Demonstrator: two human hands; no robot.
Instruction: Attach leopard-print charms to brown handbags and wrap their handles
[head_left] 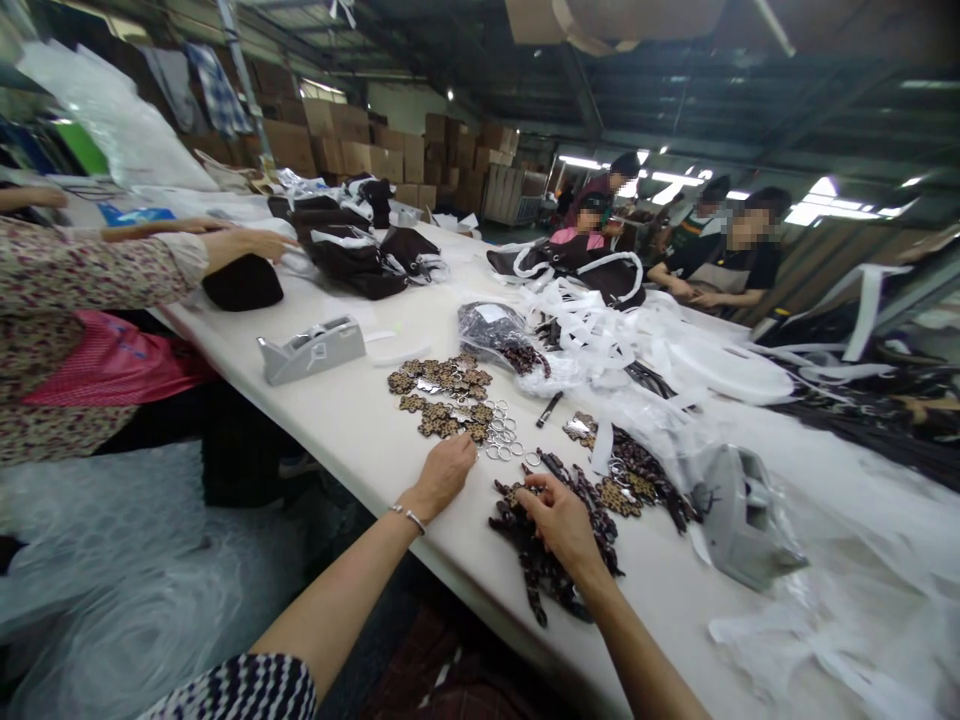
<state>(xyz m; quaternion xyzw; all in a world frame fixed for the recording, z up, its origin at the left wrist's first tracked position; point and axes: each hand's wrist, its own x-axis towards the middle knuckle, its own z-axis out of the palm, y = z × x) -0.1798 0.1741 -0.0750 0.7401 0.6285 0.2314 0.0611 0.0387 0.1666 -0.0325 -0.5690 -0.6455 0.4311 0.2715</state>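
My left hand (442, 475), a bracelet at its wrist, is closed beside the metal rings (504, 436) and the leopard-patterned flower-shaped pieces (442, 390); what its fingers pinch is too small to make out. Over a pile of dark brown beaded straps (551, 560) is my right hand (556, 515), with thumb and fingers drawn together near a small patterned piece. Whether it grips that piece is unclear. More patterned pieces (621, 495) lie with dark straps to the right.
Grey tape dispensers stand at left (315, 350) and right (750, 520). White strips and clear plastic (585, 335) cover the right side. Dark bags (352, 260) lie farther back. A co-worker's hand (259, 243) reaches in from the left; other people are behind the table.
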